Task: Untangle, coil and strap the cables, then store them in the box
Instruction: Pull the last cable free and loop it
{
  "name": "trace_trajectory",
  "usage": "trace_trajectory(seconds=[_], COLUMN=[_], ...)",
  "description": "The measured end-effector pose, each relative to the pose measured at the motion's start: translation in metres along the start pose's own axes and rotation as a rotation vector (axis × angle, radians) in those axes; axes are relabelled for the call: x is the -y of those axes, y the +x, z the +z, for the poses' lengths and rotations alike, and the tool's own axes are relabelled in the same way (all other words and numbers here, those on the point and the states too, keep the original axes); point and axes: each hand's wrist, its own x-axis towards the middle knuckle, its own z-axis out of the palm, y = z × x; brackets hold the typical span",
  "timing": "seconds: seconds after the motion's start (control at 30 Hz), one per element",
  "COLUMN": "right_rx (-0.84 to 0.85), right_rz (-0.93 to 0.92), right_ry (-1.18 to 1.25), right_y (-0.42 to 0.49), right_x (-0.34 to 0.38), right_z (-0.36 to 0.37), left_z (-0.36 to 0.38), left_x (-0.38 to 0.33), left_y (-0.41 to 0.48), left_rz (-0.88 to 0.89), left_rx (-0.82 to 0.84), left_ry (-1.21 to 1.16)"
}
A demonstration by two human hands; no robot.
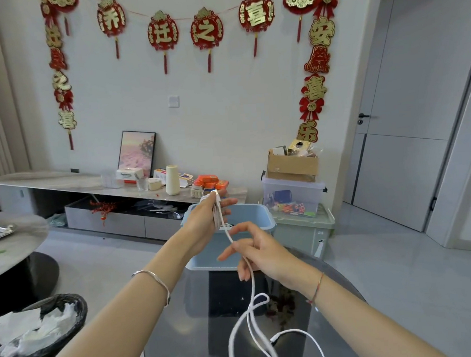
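A white cable (252,288) runs from my left hand down through my right hand to loose loops over the round glass table (333,277). My left hand (208,218) is raised above the light blue box (255,216), with several turns of the cable wound round its palm and a plug end showing at the top near the thumb. Lower and nearer, my right hand (257,250) pinches the cable between thumb and fingers, other fingers spread. The cable's free end with a small plug (275,338) hangs low right. Something white lies inside the box, mostly hidden.
A black bin (41,334) with white paper stands at lower left. A grey round table (10,244) sits at the left. Behind the box are clear plastic storage tubs (294,196) with a cardboard box on top, and a low cabinet with clutter along the wall.
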Motion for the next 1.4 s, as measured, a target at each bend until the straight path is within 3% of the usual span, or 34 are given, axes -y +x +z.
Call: trace_trajectory(seconds=[0.13, 0.2, 0.37, 0.53, 0.63, 0.7, 0.77, 0.9, 1.07, 1.27, 1.4], right_rx=[0.046, 0.024, -0.009, 0.125, 0.078, -0.005, -0.109, -0.164, -0.118, -0.047, 0.012], right_rz=[0.053, 0.077, 0.134, 0.163, 0.122, 0.080, 0.021, 0.032, 0.076, 0.061, 0.068], right_ry=[0.036, -0.003, -0.311, -0.464, -0.486, -0.522, -0.510, -0.329, -0.036, 0.019, 0.035], right_y=[-0.001, 0.001, 0.007, 0.011, 0.016, 0.018, 0.019, 0.013, 0.001, -0.009, -0.012], right_x=[-0.017, -0.024, -0.031, -0.026, -0.015, -0.007, 0.001, 0.011, 0.007, 0.002, -0.007], right_z=[-0.002, -0.008, -0.034, -0.049, -0.058, -0.060, -0.058, -0.037, 0.006, 0.020, 0.023], left_z=[-0.004, -0.007, -0.015, -0.013, -0.006, -0.003, -0.003, 0.000, 0.007, 0.000, -0.006], left_x=[-0.019, -0.025, -0.019, -0.012, -0.009, -0.006, -0.001, 0.011, 0.002, -0.026, -0.035], left_y=[-0.004, -0.011, -0.025, -0.029, -0.031, -0.031, -0.029, -0.016, -0.002, -0.001, -0.004], left_rz=[-0.131, -0.251, -0.501, -0.721, -0.761, -0.694, -0.490, -0.086, 0.078, 0.057, -0.030], left_rx=[0.145, 0.288, 0.654, 0.818, 0.783, 0.604, 0.390, 0.054, -0.148, -0.041, 0.002], left_ry=[-0.473, -0.485, 0.072, 0.497, 0.768, 0.907, 0.993, 0.754, 0.492, -0.307, -0.497])
